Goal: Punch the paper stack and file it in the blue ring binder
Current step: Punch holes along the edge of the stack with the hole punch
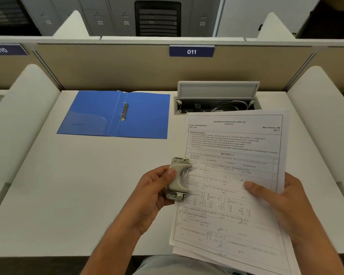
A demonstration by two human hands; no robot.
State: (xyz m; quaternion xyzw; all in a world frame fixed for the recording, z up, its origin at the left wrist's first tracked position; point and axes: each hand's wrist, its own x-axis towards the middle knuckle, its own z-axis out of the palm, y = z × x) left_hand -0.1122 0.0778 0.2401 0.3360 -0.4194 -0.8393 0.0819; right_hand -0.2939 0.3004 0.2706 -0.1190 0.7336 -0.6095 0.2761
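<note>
A stack of printed exam papers is held above the desk's near right side. My right hand pinches its right edge, thumb on top. My left hand grips a small beige hole punch that sits on the stack's left edge at mid height. The blue ring binder lies open and flat at the back left of the desk, its metal rings showing along the spine.
The white desk is closed in by beige partitions and white side dividers. A cable box with a raised grey lid sits at the back right, behind the papers. A "011" label hangs on the back partition.
</note>
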